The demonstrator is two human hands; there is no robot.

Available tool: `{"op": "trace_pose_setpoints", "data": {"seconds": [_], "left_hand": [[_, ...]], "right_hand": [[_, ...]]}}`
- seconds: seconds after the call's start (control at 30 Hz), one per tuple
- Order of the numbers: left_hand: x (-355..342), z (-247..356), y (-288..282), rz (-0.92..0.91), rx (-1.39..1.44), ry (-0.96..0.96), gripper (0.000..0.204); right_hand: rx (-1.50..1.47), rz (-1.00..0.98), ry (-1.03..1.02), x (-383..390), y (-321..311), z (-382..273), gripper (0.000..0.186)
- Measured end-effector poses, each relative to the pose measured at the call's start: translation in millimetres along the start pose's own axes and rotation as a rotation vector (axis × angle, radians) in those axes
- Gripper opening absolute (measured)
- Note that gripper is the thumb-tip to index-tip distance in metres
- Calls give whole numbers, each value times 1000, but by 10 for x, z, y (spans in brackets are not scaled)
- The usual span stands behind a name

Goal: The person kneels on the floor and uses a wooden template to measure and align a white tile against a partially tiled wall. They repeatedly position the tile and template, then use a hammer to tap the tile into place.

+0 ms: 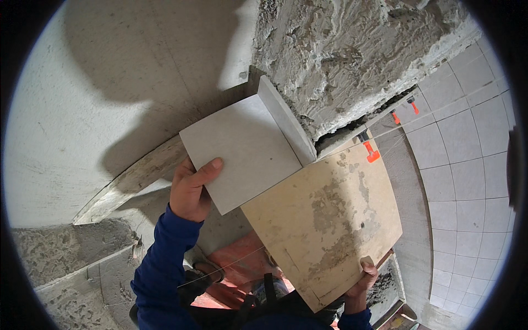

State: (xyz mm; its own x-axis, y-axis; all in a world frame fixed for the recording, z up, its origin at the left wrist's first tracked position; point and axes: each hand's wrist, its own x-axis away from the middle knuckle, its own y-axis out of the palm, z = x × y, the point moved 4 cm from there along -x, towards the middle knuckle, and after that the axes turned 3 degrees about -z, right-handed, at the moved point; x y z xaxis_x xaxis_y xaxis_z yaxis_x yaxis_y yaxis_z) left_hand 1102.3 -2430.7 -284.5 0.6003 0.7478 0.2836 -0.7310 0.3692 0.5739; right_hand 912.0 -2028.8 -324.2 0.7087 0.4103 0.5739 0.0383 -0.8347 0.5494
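Our grey tile (245,157) lies nearest us, pinched at its left side by our left hand (190,192), thumb on top, its right edge along the upright slab (286,122); our right hand (363,280) grips the lower right edge of the stained tan board (289,231) beside it. We judge the step in hand to be lining the tile up with the slab, so the next move calls for a level, steady hold. Around us, the mortar-covered block (357,60), orange clamp (372,154) and taut string (467,95) leave little room.
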Motion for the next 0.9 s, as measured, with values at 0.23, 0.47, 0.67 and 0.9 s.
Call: {"op": "trace_pose_setpoints", "data": {"seconds": [0.23,0.47,0.67,0.9], "left_hand": [[9,21,11,12,-10,-18,41],[7,33,22,-22,-59,-21,44],[-5,31,20,-39,2,-36,39],[-17,32,-15,-50,-42,-28,38]], "right_hand": [[-20,-13,-18,-3,15,0,11],[4,-73,-57,19,132,-11,12],[-25,-23,24,-25,6,9,11],[-45,-25,0,-49,-87,13,10]]}}
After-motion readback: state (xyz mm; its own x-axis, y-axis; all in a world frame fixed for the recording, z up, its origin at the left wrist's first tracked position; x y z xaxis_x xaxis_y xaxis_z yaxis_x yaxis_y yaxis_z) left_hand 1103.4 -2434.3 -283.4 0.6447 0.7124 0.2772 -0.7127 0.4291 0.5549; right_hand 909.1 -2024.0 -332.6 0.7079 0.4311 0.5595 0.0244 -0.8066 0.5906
